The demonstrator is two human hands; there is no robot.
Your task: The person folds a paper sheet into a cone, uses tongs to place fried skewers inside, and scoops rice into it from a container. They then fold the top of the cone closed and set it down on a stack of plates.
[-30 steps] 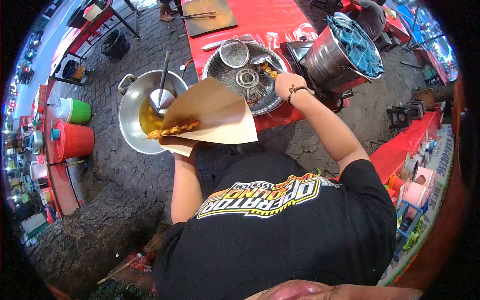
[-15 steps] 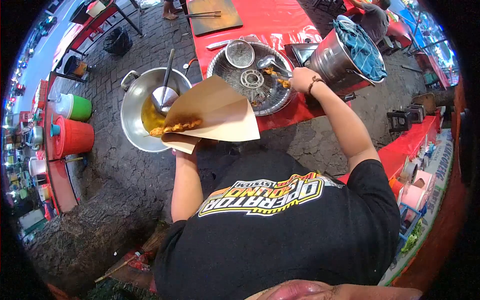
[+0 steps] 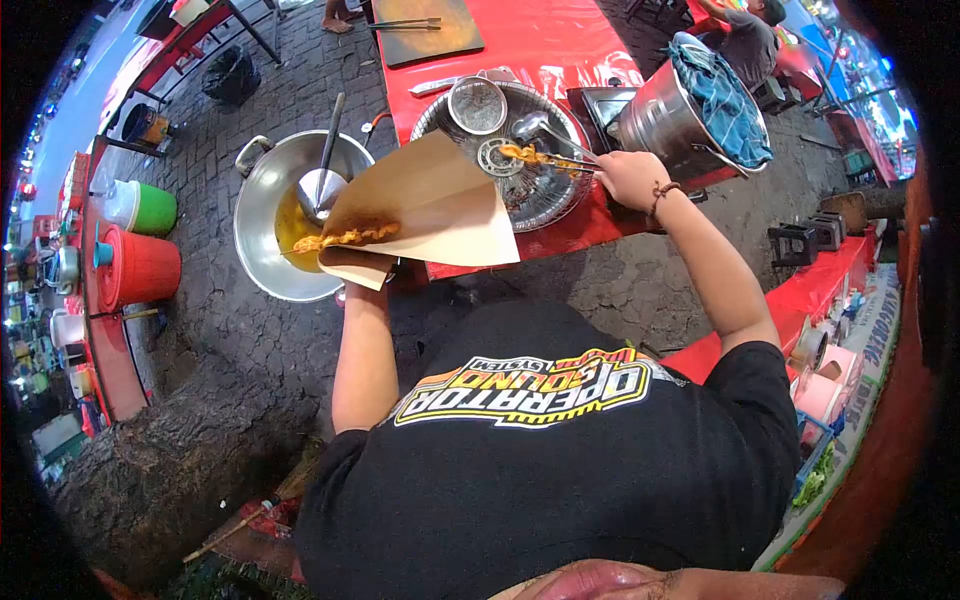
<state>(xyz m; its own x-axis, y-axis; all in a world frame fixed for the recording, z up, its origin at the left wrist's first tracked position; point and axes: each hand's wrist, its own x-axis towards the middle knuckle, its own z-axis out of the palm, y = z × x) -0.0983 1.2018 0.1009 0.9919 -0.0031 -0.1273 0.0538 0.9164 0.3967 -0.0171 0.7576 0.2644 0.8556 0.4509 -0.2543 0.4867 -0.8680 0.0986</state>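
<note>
A brown paper sheet (image 3: 420, 205) with a fried skewer (image 3: 345, 238) is cupped flat on the left hand (image 3: 362, 285); metal tongs (image 3: 560, 155) are gripped shut by the right hand (image 3: 630, 178), lifting a second skewer (image 3: 522, 154) over the round perforated steel tray (image 3: 540, 200)

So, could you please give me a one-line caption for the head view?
Left hand holds brown paper with a skewer; right hand lifts another skewer over the metal tray.
</note>
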